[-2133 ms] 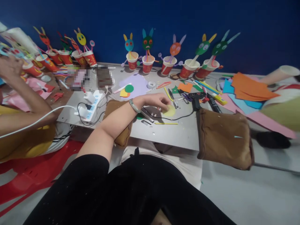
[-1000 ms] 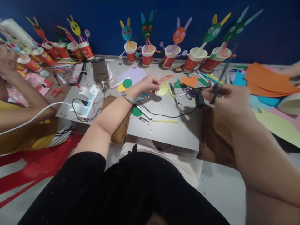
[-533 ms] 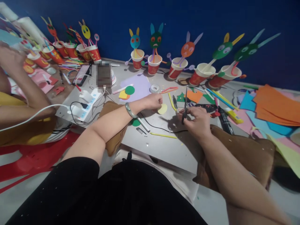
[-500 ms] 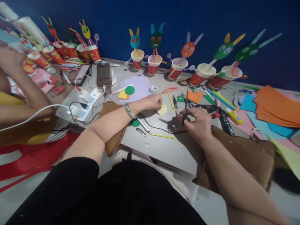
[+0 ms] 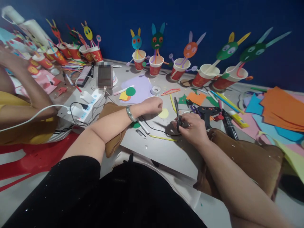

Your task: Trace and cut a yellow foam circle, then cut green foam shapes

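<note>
My left hand (image 5: 154, 105) is closed, its curled fingers at the upper left edge of a pale yellow paper circle (image 5: 163, 113). The fingertips are mostly hidden, but they seem to pinch that edge. A pair of dark scissors (image 5: 176, 107) is in my right hand (image 5: 193, 126), with fingers around the handles and blades pointing up and away from me. Between my hands and my body lie a yellow straw (image 5: 163, 138), a white pen (image 5: 143, 127) and a small craft blade (image 5: 140, 132). A green paper circle (image 5: 136, 125) is partly under my left forearm.
Paper cups with puppet figures, one a red cup (image 5: 156, 68), line the blue wall. A tape roll (image 5: 156, 90) and purple paper (image 5: 140, 85) lie beyond my left hand. A glue gun (image 5: 209, 112), black marker (image 5: 229, 126) and orange paper (image 5: 282, 109) are rightward. A power strip (image 5: 91, 104) and another person's arm (image 5: 35, 79) are leftward.
My right hand has moved left with the scissors, closer to the yellow circle. The circle has shifted slightly towards me; my left hand has barely moved.
</note>
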{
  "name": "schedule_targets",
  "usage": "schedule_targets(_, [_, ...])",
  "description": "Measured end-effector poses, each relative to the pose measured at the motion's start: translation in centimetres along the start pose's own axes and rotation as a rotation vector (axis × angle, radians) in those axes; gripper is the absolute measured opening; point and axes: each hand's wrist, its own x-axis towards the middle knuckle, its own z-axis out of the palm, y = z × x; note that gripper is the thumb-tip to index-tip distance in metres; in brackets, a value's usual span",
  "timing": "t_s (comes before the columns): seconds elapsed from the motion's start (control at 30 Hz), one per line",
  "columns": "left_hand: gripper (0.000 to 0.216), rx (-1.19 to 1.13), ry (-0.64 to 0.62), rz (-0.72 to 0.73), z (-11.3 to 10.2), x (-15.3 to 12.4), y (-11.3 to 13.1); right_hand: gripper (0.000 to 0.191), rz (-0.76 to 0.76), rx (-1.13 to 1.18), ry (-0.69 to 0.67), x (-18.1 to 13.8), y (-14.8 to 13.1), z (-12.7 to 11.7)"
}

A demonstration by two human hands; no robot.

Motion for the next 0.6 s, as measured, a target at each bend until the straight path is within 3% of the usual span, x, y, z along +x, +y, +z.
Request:
schedule_targets(0.37, [0.012,-0.013,0.015,0.005,0.2,0.1,-0.1,0.023,0.025,0.020,-0.051,0.0,-0.2,1.0])
schedule_targets(0.6, [0.007,-0.021,0.029,0.025,0.5,0.6,-0.7,0.028,-0.035,0.030,-0.071,0.1,-0.7,1.2])
